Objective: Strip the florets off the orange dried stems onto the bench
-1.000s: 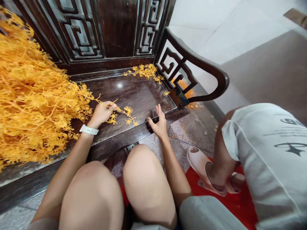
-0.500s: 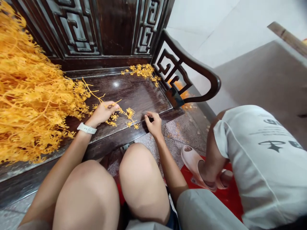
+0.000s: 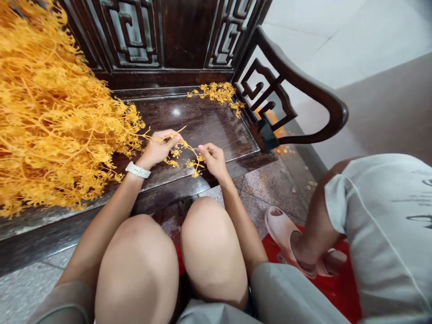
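- Hands are both pinching, close together, over the same thin orange dried sprig (image 3: pixel 182 150): left hand (image 3: pixel 158 150) has its fingers curled around the stem, and right hand (image 3: pixel 213 161) grips further along with thumb and fingertips, right by the fluffy side branches. Looks like a two-point hold, so the sprig stays taut and up off the wood.
- That sprig sits just past the edge of a huge heap of orange dried sprigs (image 3: pixel 50 112), and a thin stem runs from the left hand toward it. Can't tell if it's fully free of the heap.
- Heap is piled at the left end of the dark polished wooden surface (image 3: pixel 202 121), which leaves bare wood in front of the hands to work over.
- Small pile of orange clippings (image 3: pixel 218 92) sits in the back corner, against the fretwork backrest (image 3: pixel 131 40) and by the curved armrest (image 3: pixel 303 85). Seems swept out of the way.
- White watch band (image 3: pixel 137 170) on the left wrist, knees (image 3: pixel 212 252) right up against the front edge, so it's a close, seated setup.
- Second person sits just to the right in a pale grey T-shirt (image 3: pixel 381 225), with a pink slide sandal (image 3: pixel 283 238) on a red mat (image 3: pixel 340 279). Their hands aren't in view.
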Action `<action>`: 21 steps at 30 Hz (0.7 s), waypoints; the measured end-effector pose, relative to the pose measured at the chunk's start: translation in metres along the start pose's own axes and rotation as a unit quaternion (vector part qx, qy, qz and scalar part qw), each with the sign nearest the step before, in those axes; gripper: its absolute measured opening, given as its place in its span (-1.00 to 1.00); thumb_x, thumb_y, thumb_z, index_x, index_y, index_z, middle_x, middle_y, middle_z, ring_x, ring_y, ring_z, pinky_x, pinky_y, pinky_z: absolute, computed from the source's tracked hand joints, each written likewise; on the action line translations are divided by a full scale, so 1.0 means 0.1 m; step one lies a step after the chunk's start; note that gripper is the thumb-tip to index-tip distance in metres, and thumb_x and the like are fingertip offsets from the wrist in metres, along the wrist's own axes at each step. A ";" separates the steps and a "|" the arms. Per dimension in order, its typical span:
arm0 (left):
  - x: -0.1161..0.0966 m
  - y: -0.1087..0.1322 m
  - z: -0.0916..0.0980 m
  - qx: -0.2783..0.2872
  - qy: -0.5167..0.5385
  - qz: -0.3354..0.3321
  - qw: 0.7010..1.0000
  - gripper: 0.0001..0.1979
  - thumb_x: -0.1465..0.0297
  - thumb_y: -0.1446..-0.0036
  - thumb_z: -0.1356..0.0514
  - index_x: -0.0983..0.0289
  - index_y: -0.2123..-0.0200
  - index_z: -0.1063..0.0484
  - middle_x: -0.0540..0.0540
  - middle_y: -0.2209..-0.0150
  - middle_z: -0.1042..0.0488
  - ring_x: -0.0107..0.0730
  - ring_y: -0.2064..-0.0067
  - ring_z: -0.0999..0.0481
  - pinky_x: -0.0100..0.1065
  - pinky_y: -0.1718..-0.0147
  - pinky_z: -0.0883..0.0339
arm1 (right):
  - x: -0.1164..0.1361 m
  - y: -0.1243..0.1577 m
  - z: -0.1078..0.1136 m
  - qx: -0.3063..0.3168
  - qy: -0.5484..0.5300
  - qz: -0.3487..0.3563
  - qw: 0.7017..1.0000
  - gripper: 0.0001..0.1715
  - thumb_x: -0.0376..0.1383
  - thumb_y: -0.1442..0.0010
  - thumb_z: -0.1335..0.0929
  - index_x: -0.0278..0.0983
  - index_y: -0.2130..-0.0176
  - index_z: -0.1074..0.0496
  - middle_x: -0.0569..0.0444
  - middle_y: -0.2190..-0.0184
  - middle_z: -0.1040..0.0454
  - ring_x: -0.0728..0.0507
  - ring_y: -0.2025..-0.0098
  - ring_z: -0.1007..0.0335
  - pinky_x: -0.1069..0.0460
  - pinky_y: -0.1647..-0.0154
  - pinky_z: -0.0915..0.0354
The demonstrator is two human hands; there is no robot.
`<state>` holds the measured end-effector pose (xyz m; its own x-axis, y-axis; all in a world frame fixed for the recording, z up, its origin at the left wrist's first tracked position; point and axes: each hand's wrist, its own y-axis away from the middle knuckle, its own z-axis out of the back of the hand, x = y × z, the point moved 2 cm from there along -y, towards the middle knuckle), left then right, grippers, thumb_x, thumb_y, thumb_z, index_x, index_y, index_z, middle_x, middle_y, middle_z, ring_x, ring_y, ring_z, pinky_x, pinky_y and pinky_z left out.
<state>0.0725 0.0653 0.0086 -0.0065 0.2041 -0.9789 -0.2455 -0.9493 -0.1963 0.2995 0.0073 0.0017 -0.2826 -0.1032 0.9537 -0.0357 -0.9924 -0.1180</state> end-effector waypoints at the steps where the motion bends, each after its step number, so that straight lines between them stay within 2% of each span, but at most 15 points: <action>1: 0.02 -0.01 0.01 -0.015 -0.007 0.005 1.000 -0.81 0.29 -0.28 -0.38 0.27 0.36 -0.68 0.06 0.49 -0.54 -0.37 0.44 -0.46 -0.37 0.39 -0.27 | 0.06 0.03 0.01 -0.014 0.012 0.013 1.000 -0.33 0.30 -0.36 -0.42 -0.20 0.36 -0.55 0.16 0.51 -0.37 -0.07 0.43 -0.22 -0.01 0.32 -0.22; 3: 0.03 0.00 0.01 -0.046 -0.017 0.018 0.999 -0.82 0.40 -0.25 -0.36 0.27 0.42 -0.64 0.04 0.53 -0.51 -0.39 0.48 -0.43 -0.38 0.42 -0.22 | 0.22 0.11 0.01 -0.038 0.058 0.052 0.996 -0.36 0.28 -0.41 -0.39 -0.18 0.33 -0.57 0.11 0.46 -0.44 -0.10 0.39 -0.29 -0.03 0.25 -0.28; 5: 0.02 0.01 -0.03 -0.073 -0.020 0.030 0.997 -0.81 0.48 -0.22 -0.33 0.28 0.47 -0.61 0.03 0.55 -0.49 -0.39 0.50 -0.41 -0.38 0.44 -0.20 | 0.41 0.24 -0.03 -0.031 0.109 0.091 0.989 -0.40 0.23 -0.47 -0.35 -0.16 0.27 -0.62 0.04 0.36 -0.56 -0.15 0.31 -0.40 -0.08 0.14 -0.36; 7: -0.03 0.04 -0.09 -0.074 -0.022 0.031 0.997 -0.79 0.53 -0.21 -0.31 0.28 0.49 -0.59 0.04 0.54 -0.50 -0.39 0.49 -0.41 -0.37 0.44 -0.19 | 0.60 0.40 -0.08 -0.015 0.139 0.123 0.982 -0.44 0.17 -0.52 -0.33 -0.14 0.22 -0.66 -0.01 0.31 -0.61 -0.18 0.27 -0.47 -0.12 0.07 -0.42; 9: -0.07 0.05 -0.12 -0.061 -0.037 0.019 0.997 -0.79 0.55 -0.20 -0.28 0.28 0.48 -0.60 0.04 0.52 -0.52 -0.38 0.48 -0.41 -0.36 0.44 -0.18 | 0.78 0.58 -0.09 -0.032 0.151 0.150 0.977 -0.48 0.13 -0.54 -0.32 -0.12 0.21 -0.66 -0.01 0.34 -0.61 -0.19 0.30 -0.49 -0.15 0.10 -0.45; 11: -0.08 0.02 -0.06 -0.081 -0.068 -0.001 0.994 -0.79 0.58 -0.17 -0.26 0.28 0.48 -0.60 0.05 0.50 -0.54 -0.37 0.45 -0.42 -0.36 0.41 -0.20 | 0.97 0.75 -0.05 -0.105 0.138 0.175 0.969 -0.53 0.10 -0.55 -0.33 -0.09 0.22 -0.64 0.01 0.39 -0.55 -0.18 0.35 -0.48 -0.15 0.18 -0.45; 14: -0.02 -0.04 0.16 -0.171 -0.074 -0.005 0.983 -0.80 0.57 -0.16 -0.26 0.27 0.49 -0.55 0.01 0.52 -0.50 -0.40 0.45 -0.41 -0.38 0.40 -0.21 | 1.18 0.89 0.05 -0.248 0.057 0.202 0.946 -0.61 0.06 -0.56 -0.35 -0.06 0.21 -0.59 0.09 0.43 -0.44 -0.11 0.48 -0.36 -0.10 0.39 -0.34; 16: 0.02 -0.08 0.29 -0.192 -0.045 -0.002 0.980 -0.82 0.50 -0.21 -0.29 0.25 0.47 -0.56 -0.01 0.56 -0.46 -0.43 0.49 -0.39 -0.40 0.44 -0.21 | 1.20 0.82 0.11 -0.274 0.016 0.201 0.941 -0.64 0.05 -0.56 -0.37 -0.06 0.20 -0.58 0.12 0.42 -0.41 -0.05 0.55 -0.27 -0.05 0.49 -0.22; 18: 0.04 -0.11 0.36 -0.189 -0.028 -0.008 0.982 -0.84 0.44 -0.22 -0.32 0.24 0.45 -0.58 -0.02 0.56 -0.45 -0.44 0.50 -0.40 -0.42 0.46 -0.22 | 1.07 0.61 0.16 -0.239 0.006 0.186 0.953 -0.63 0.08 -0.55 -0.37 -0.08 0.15 -0.60 0.14 0.41 -0.42 -0.02 0.56 -0.25 -0.02 0.52 -0.19; 20: 0.04 -0.11 0.39 -0.190 -0.024 -0.009 0.982 -0.85 0.45 -0.18 -0.34 0.23 0.46 -0.57 -0.02 0.56 -0.46 -0.44 0.51 -0.41 -0.43 0.48 -0.24 | 0.78 0.36 0.23 -0.188 0.011 0.155 0.970 -0.53 0.15 -0.56 -0.31 -0.08 0.00 -0.62 0.13 0.38 -0.47 -0.04 0.51 -0.30 -0.01 0.45 -0.29; 21: 0.04 -0.11 0.40 -0.192 -0.024 -0.005 0.981 -0.85 0.46 -0.17 -0.35 0.23 0.47 -0.56 -0.02 0.57 -0.46 -0.45 0.52 -0.40 -0.43 0.48 -0.24 | 0.61 0.25 0.27 -0.170 0.038 0.135 0.975 -0.46 0.19 -0.56 -0.28 -0.09 -0.09 -0.61 0.08 0.29 -0.54 -0.07 0.41 -0.40 -0.03 0.34 -0.39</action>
<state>0.0369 0.0863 0.0096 -0.0532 0.2163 -0.9749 0.1369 -0.9654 -0.2217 0.3075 -0.0255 0.0644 -0.3945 -0.3392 0.8540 -0.2628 -0.8489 -0.4586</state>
